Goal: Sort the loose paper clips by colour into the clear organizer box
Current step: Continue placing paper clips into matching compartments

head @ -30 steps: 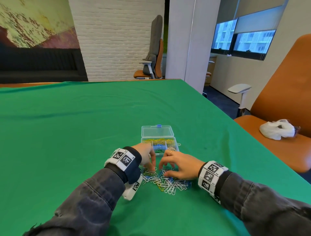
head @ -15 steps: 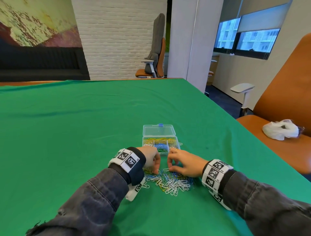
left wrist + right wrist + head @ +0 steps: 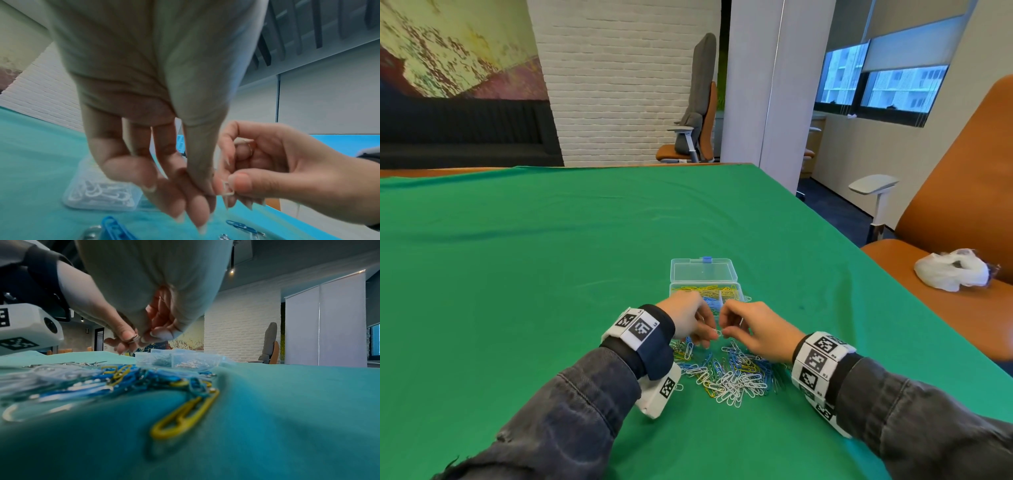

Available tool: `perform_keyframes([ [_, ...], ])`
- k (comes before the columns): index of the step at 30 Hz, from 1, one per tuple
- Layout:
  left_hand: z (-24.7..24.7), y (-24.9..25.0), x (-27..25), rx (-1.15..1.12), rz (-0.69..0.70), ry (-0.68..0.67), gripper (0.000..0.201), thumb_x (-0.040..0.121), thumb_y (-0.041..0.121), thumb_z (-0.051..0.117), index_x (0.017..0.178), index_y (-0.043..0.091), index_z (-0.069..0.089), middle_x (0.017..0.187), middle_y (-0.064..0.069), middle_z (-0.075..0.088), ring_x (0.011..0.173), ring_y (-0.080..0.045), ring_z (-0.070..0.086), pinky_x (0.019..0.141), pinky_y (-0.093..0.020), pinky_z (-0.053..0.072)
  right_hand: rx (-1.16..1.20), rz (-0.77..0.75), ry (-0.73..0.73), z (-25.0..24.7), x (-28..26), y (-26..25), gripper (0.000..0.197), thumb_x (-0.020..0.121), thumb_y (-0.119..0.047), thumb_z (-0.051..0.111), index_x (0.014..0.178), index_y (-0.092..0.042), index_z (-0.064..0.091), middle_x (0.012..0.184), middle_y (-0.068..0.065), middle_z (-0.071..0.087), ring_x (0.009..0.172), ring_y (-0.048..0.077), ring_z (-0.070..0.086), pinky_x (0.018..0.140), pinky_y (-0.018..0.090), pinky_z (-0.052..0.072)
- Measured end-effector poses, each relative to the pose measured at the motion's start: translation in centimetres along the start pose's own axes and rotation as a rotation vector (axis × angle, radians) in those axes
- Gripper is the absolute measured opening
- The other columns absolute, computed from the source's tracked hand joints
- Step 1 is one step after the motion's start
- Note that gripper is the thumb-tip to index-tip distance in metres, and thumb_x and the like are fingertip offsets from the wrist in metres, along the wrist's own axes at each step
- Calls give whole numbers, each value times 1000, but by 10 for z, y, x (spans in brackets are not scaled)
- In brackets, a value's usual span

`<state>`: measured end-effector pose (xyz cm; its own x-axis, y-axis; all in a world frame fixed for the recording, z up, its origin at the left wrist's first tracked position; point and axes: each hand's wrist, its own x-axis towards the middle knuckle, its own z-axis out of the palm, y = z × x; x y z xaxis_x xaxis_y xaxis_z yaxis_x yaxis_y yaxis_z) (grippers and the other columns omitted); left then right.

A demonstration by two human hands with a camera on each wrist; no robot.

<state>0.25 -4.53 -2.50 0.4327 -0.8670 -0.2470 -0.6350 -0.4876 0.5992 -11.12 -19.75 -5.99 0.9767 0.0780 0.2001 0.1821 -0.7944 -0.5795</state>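
Two hands meet above the clip pile (image 3: 729, 375): left hand (image 3: 688, 320) and right hand (image 3: 751, 330) both pinch one white clip (image 3: 717, 331), just before the open organizer box (image 3: 705, 291). Left wrist: the pinched clip (image 3: 227, 189) shows. Right wrist: yellow clip (image 3: 183, 416) nearest.

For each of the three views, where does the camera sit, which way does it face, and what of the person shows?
Head: above, facing forward and down at the organizer box, clip pile, both forearms.
Left wrist: under the left hand, along its fingers toward the right hand.
Right wrist: near the cloth, under the right hand, facing the box; fingertips show.
All three share the white clip pinched between both hands.
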Motion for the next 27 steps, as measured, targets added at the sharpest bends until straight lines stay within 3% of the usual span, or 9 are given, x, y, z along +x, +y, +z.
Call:
perform_keyframes([
  [5, -15, -9, -1, 82, -39, 155, 18, 88, 27, 69, 92, 10, 73, 82, -3, 72, 63, -8, 62, 47, -13, 45, 30, 7, 48, -1, -1, -2, 20, 90, -9, 62, 96, -18, 45, 85, 1, 66, 75, 5, 63, 64, 14, 45],
  [8, -32, -24, -3, 129, -133, 348, 21, 83, 37, 72, 87, 16, 73, 77, 4, 69, 67, -10, 63, 64, -24, 53, 4, 25, 31, 0, 0, -1, 19, 91, -14, 62, 101, -18, 46, 83, 1, 67, 70, 5, 60, 63, 12, 42],
  [11, -36, -30, -3, 214, -246, 400, 23, 79, 44, 75, 76, 22, 67, 77, 5, 66, 74, -14, 65, 78, -34, 56, -10, 32, 22, 1, 0, 1, 17, 92, -16, 60, 102, -18, 47, 83, 1, 67, 73, 9, 61, 64, 13, 44],
  [15, -25, -30, 1, 205, -295, 398, 31, 77, 49, 75, 79, 19, 66, 80, 3, 67, 77, -16, 66, 78, -35, 57, -40, 19, 16, 1, 0, 3, 14, 92, -17, 60, 102, -17, 50, 83, -1, 65, 74, 7, 60, 65, 12, 44],
  [20, -31, -30, -1, 92, -178, 336, 35, 76, 48, 76, 98, 23, 64, 79, 6, 63, 69, -11, 61, 74, -31, 54, -92, -9, -36, 1, -1, 6, 11, 90, -19, 62, 98, -16, 55, 86, -3, 63, 77, 9, 60, 68, 13, 45],
  [22, -33, -25, -4, 31, -109, 283, 26, 79, 37, 77, 95, 19, 65, 81, 1, 68, 62, -8, 61, 67, -25, 53, -110, -12, -85, 0, -2, 5, 10, 88, -21, 63, 96, -17, 56, 85, -6, 62, 77, 10, 59, 68, 13, 45],
  [24, -32, -19, -6, 45, -89, 193, 20, 80, 29, 77, 90, 15, 66, 78, 1, 69, 57, -3, 59, 53, -13, 45, -122, -18, -142, 0, -3, 3, 9, 87, -22, 64, 93, -19, 57, 84, -10, 60, 76, 9, 58, 71, 22, 49],
  [26, -27, -13, -6, 104, -129, 64, 19, 81, 26, 77, 89, 15, 65, 75, 5, 67, 59, -3, 59, 49, -11, 42, -126, -23, -191, 0, -4, 0, 11, 87, -25, 66, 91, -20, 57, 83, -14, 57, 75, 8, 56, 73, 27, 51],
  [27, -24, -10, -6, 142, -161, 19, 19, 80, 27, 78, 88, 15, 65, 76, 5, 67, 61, -5, 60, 52, -14, 45, -131, -23, -209, 0, -4, -1, 12, 87, -27, 66, 91, -20, 57, 83, -14, 56, 74, 6, 56, 73, 27, 51],
])
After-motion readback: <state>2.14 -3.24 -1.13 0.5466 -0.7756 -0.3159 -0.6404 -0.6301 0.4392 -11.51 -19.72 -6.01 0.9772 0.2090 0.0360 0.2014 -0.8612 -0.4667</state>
